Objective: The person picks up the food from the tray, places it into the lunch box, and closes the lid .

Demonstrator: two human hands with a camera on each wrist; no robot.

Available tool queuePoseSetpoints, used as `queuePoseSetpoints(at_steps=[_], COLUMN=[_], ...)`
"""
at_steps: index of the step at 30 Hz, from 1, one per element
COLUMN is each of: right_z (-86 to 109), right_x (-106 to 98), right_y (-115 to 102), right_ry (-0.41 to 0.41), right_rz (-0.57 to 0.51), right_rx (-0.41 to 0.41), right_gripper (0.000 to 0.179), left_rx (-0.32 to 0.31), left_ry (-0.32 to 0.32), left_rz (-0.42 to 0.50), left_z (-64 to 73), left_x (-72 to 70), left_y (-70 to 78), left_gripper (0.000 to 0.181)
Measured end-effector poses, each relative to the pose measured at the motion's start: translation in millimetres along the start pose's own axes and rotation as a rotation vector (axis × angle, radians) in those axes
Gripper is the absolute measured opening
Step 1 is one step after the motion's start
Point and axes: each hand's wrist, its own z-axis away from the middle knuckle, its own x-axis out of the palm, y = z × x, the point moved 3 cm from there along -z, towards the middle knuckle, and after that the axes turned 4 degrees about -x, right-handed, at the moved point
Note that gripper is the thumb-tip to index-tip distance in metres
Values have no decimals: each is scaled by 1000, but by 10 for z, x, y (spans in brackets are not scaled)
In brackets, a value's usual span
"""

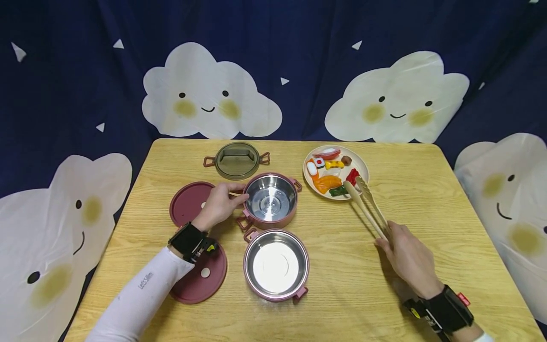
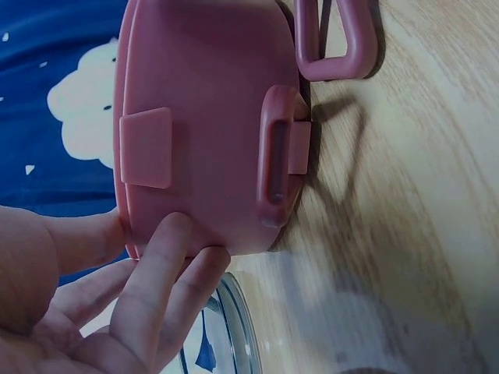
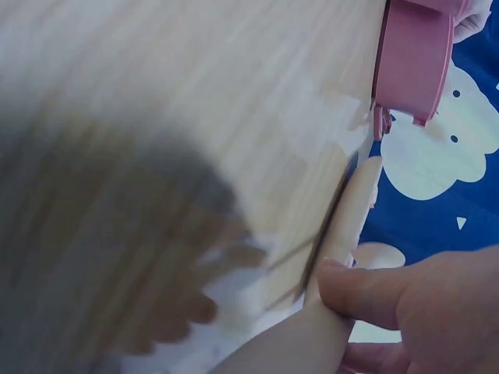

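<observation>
My left hand [image 1: 217, 205] grips the left side of a pink toy pot [image 1: 278, 223] with a shiny steel inside. In the left wrist view the thumb is at the pot's rim and the fingers lie against its outer wall [image 2: 218, 140]. On the right, my right hand [image 1: 411, 259] holds beige tongs [image 1: 363, 207], their tips over the near right edge of a cream plate [image 1: 362, 166]. A red piece of toy food [image 1: 352, 176] lies right by the tips. Toy sushi and other pieces, including an orange one [image 1: 328, 183], share the plate.
Just in front of the gripped pot stands a second pink pot [image 1: 277, 266]. Two dark red round lids [image 1: 184, 203] lie at the left, one partly under my left forearm. Behind the pots rests a see-through lid [image 1: 236, 166] with brown handles. A dark blue curtain hangs behind the table.
</observation>
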Motion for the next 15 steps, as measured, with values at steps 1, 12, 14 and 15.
queuePoseSetpoints(at_steps=[1,12,14,15], right_z=[-6,-91,-107,-112], right_x=[-15,-140,-157,-166], right_y=[13,128,145,154], right_ry=[1,17,33,38], right_rz=[1,-7,-25,-34], right_rx=[-1,20,15,13], right_gripper=[54,45,45,45], left_rx=[-2,-15,-13,-13], left_ry=[-4,-15,-14,-14], left_rz=[3,10,8,7], left_z=[0,-12,-12,-13], left_x=[-1,-4,-5,-5], left_y=[-1,-19,-20,-21], left_gripper=[35,36,36,36])
